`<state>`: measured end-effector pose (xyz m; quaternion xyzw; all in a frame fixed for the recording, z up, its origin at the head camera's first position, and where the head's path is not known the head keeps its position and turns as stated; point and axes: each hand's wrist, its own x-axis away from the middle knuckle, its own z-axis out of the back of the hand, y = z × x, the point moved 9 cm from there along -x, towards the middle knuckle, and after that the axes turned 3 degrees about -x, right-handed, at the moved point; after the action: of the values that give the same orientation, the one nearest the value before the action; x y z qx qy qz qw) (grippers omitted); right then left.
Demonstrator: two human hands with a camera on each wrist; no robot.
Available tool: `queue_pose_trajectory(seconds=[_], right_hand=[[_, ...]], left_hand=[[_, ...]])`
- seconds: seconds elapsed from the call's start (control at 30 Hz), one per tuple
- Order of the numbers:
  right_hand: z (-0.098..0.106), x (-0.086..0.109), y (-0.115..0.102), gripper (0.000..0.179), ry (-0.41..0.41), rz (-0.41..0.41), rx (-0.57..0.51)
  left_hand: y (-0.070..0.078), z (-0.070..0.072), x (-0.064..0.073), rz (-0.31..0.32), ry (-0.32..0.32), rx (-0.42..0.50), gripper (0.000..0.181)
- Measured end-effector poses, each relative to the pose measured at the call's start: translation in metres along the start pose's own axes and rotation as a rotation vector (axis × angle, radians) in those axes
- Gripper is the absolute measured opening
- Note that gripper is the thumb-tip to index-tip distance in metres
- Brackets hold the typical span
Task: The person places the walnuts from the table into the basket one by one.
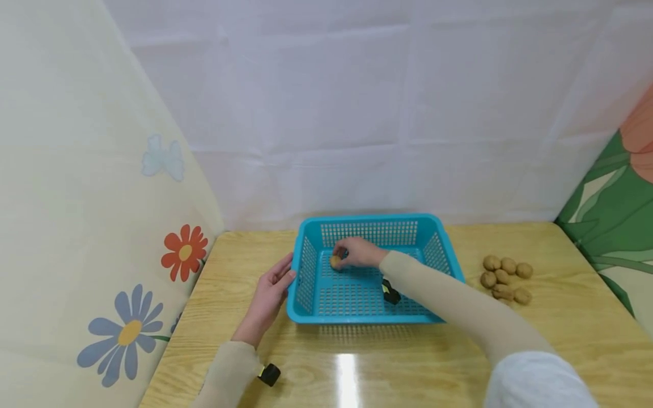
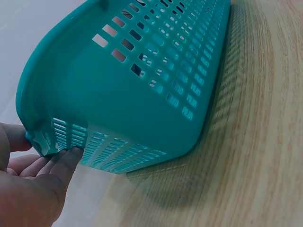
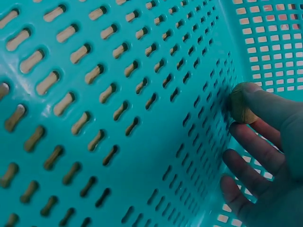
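Observation:
A blue-green plastic basket [image 1: 364, 319] with perforated walls stands on the wooden table. My left hand [image 1: 270, 294] grips its left rim; in the left wrist view the thumb lies at the rim and the fingers [image 2: 59, 165] touch the slotted wall below it. Inside the basket, toward its left side, my right hand [image 1: 358, 252] pinches a round brown walnut [image 1: 335, 262]. Seen from the right wrist, that walnut [image 3: 244, 102] sits between thumb and forefinger, close against the basket floor, while the other fingers are spread. No other walnut shows in the basket.
Several walnuts [image 1: 502, 276] lie in a loose cluster on the table [image 1: 566, 317], right of the basket. Behind the table hangs a white cloth [image 1: 326, 113]. Flower-patterned panels [image 1: 127, 334] stand at both sides. My right forearm crosses the basket's front right rim.

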<state>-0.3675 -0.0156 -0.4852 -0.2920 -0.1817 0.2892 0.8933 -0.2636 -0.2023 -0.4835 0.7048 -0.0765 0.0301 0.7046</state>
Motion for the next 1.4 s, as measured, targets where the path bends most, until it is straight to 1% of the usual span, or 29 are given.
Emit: queue_pose_trajectory(seconds=[0.07,0.2,0.33,0.5,0.67,0.8,1.03,1.1,1.27,1.4], right_hand=[[0.0,0.001,0.0,0.033,-0.003,-0.001,0.006],[0.001,0.005,0.001,0.036,-0.008,-0.009,-0.003],[0.005,0.012,0.007,0.038,-0.002,-0.018,-0.037],[0.019,0.027,0.009,0.044,-0.007,-0.013,-0.082],[0.036,0.046,-0.001,0.047,-0.019,0.006,-0.109],[0.051,0.059,-0.005,0.047,-0.007,0.011,-0.127],[0.079,0.086,-0.002,0.048,0.064,0.028,-0.104],[0.086,0.097,0.0,0.047,0.085,0.024,-0.105],[0.102,0.126,0.006,0.045,0.147,0.043,-0.121],[0.112,0.15,0.018,0.044,0.191,0.058,-0.131]], left_hand=[[0.0,0.0,0.0,-0.009,-0.001,-0.01,0.053],[-0.002,-0.001,0.0,-0.005,0.002,-0.016,0.053],[-0.004,-0.001,0.001,0.02,0.01,-0.017,0.052],[-0.002,0.0,0.001,0.024,0.009,-0.038,0.053],[0.0,0.002,0.001,0.018,0.01,-0.056,0.053],[0.001,0.003,0.001,0.024,0.009,-0.059,0.053],[0.003,0.003,0.0,0.022,0.001,-0.076,0.054],[0.003,0.003,0.0,0.022,0.001,-0.075,0.053],[0.001,0.002,0.0,0.025,-0.004,-0.067,0.053],[0.001,-0.001,-0.001,0.023,-0.009,-0.072,0.053]])
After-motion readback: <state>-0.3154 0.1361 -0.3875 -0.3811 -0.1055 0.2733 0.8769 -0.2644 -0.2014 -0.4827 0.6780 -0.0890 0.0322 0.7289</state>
